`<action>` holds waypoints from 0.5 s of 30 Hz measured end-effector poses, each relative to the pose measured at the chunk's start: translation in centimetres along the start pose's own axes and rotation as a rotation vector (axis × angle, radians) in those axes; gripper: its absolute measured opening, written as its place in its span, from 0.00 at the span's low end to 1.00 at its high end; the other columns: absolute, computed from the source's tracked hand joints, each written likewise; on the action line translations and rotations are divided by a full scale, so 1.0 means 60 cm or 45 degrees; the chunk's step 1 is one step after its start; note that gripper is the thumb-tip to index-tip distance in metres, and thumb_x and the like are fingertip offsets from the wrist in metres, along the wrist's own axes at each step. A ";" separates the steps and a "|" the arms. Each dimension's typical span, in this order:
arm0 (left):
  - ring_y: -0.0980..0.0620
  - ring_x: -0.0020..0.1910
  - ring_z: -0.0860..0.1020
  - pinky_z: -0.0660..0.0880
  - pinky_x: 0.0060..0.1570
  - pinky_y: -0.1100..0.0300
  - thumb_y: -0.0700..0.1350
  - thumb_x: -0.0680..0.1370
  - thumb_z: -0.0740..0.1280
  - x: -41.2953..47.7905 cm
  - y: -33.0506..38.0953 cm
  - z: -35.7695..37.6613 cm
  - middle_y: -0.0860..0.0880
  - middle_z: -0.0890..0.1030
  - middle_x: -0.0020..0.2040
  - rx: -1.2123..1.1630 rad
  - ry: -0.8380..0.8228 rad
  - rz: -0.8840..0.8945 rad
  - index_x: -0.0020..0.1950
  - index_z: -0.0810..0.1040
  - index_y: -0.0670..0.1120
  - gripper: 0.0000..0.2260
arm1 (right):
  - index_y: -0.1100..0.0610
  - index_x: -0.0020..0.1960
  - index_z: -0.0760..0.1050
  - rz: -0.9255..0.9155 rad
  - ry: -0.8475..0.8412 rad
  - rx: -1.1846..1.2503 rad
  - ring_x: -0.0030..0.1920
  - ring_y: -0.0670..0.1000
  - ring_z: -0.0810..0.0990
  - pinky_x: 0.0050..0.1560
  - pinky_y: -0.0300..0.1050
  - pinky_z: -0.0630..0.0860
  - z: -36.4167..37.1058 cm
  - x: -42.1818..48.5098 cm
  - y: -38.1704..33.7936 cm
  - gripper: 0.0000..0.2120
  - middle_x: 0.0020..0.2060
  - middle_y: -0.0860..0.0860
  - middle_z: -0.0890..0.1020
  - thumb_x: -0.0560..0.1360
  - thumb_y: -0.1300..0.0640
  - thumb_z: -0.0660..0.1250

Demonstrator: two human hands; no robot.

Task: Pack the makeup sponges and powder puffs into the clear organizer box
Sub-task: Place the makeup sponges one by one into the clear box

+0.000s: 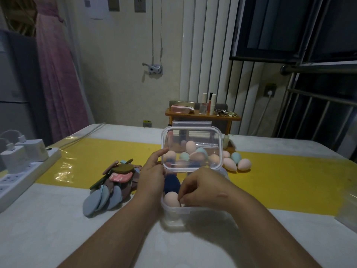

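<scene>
The left hand (151,173) pinches the rounded clear plastic lid (193,130) upright, while the right hand (202,187) curls beside a smooth pink egg-shaped sponge (171,199) in the box (173,214), grip unclear.

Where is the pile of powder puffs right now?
In the head view the pile of powder puffs lies on the table, left of the left hand and the clear box, right of the power strip.
</scene>
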State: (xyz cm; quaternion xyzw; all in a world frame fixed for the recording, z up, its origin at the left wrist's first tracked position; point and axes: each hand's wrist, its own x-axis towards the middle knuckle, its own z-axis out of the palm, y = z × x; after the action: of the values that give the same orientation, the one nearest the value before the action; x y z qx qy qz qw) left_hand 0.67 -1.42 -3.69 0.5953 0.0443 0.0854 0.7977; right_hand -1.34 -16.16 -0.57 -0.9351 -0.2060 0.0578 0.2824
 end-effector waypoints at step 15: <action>0.45 0.47 0.78 0.74 0.39 0.54 0.29 0.74 0.55 -0.011 0.013 0.000 0.45 0.81 0.50 0.035 -0.008 -0.004 0.51 0.82 0.58 0.26 | 0.48 0.41 0.84 0.005 0.187 0.086 0.40 0.42 0.82 0.42 0.40 0.81 -0.012 -0.006 0.002 0.07 0.36 0.44 0.84 0.72 0.57 0.68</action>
State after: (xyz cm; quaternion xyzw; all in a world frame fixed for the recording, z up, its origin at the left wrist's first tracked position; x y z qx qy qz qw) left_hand -0.02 -1.33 -2.96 0.6063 0.0440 0.0817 0.7898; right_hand -1.44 -16.79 -0.05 -0.9272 -0.1809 -0.0034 0.3281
